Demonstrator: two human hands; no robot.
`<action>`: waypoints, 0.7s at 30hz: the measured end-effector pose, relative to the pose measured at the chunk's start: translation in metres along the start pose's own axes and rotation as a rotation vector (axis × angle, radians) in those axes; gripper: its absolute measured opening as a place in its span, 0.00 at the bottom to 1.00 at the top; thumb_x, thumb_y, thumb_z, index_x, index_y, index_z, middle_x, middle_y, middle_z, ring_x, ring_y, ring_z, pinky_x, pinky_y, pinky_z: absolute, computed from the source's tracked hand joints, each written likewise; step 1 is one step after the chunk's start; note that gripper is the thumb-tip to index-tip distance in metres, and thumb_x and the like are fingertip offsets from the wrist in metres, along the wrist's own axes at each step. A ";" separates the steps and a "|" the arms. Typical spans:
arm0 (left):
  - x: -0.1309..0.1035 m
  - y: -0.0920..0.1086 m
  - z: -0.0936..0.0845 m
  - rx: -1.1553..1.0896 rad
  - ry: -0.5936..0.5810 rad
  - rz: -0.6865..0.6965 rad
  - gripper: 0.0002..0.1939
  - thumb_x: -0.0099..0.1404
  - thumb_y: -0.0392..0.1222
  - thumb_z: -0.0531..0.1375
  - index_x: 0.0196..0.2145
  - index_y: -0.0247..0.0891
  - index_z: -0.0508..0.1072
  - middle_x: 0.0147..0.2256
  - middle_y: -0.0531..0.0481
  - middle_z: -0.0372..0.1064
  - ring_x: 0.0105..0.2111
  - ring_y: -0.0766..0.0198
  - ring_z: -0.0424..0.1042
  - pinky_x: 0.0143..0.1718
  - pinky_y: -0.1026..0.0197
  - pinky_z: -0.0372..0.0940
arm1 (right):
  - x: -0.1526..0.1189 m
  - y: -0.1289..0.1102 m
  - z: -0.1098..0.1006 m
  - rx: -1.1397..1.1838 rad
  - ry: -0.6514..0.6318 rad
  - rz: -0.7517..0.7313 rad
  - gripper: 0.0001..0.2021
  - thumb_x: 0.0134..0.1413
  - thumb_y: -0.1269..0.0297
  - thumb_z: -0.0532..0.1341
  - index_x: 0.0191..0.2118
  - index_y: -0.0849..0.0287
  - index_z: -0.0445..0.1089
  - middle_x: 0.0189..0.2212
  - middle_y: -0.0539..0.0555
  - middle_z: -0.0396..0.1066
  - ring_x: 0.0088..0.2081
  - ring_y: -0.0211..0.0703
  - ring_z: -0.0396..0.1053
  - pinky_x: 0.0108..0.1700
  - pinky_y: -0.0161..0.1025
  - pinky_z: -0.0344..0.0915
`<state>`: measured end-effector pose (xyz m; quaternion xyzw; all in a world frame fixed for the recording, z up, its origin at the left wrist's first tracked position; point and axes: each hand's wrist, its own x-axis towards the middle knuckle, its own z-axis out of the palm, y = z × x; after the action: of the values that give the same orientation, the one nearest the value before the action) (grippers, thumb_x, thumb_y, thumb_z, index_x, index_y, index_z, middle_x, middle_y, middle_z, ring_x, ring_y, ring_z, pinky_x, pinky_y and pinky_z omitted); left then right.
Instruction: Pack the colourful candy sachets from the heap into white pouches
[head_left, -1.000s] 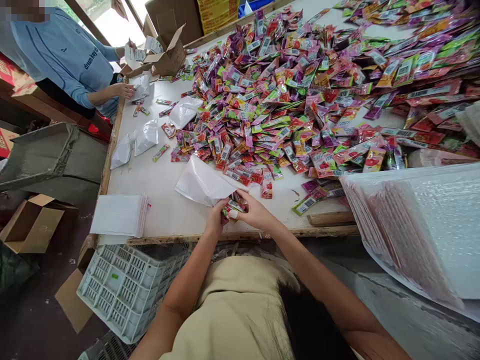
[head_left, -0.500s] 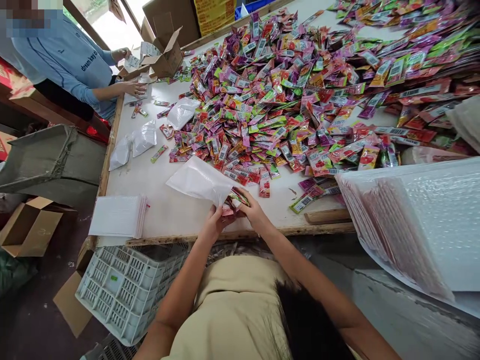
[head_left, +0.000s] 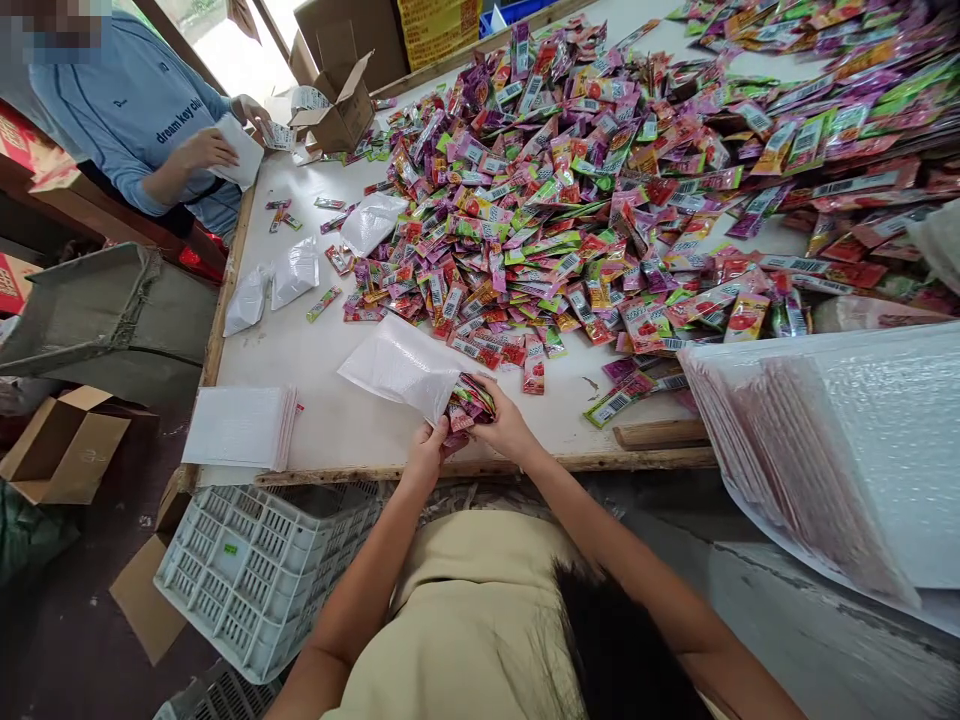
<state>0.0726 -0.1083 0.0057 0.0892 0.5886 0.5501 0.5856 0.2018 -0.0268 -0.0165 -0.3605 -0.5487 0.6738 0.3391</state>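
At the table's front edge my left hand grips the open end of a white bubble mailer, which lies tilted to the left with its mouth toward me. My right hand is closed round a bunch of small colourful snack packets at that mouth. Part of the bunch is inside the mailer, part sticks out. Just beyond, a big heap of the same packets covers much of the white table.
Flat mailers are stacked at the left front, and more mailers stand at the right. Filled mailers lie at the left. A co-worker in blue holds a white mailer by a cardboard box. Below is a plastic crate.
More of the packets show at the mailer's mouth, between my hands. The co-worker has lifted a white mailer off the table. The view has shifted slightly.
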 end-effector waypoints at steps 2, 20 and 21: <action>0.000 -0.002 -0.001 0.024 0.026 0.006 0.33 0.43 0.59 0.72 0.41 0.35 0.74 0.39 0.45 0.76 0.39 0.58 0.75 0.45 0.53 0.72 | -0.003 -0.003 0.003 0.001 -0.033 -0.003 0.41 0.39 0.60 0.68 0.62 0.58 0.55 0.59 0.62 0.61 0.58 0.54 0.64 0.60 0.50 0.62; -0.027 0.031 -0.016 0.759 -0.119 -0.171 0.27 0.52 0.66 0.63 0.22 0.35 0.74 0.18 0.49 0.70 0.21 0.62 0.68 0.25 0.62 0.62 | -0.024 0.010 0.018 -0.239 0.076 -0.053 0.32 0.42 0.68 0.60 0.58 0.58 0.62 0.55 0.59 0.67 0.57 0.51 0.65 0.62 0.50 0.60; -0.028 0.043 -0.016 0.891 -0.076 -0.089 0.25 0.55 0.63 0.62 0.20 0.36 0.73 0.16 0.50 0.67 0.19 0.64 0.66 0.23 0.63 0.59 | -0.024 0.012 0.018 -0.254 0.059 -0.070 0.32 0.42 0.68 0.60 0.58 0.58 0.62 0.55 0.59 0.67 0.57 0.52 0.64 0.62 0.50 0.59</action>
<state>0.0446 -0.1215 0.0500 0.3276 0.7494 0.2135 0.5343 0.1982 -0.0583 -0.0226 -0.4010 -0.6317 0.5756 0.3299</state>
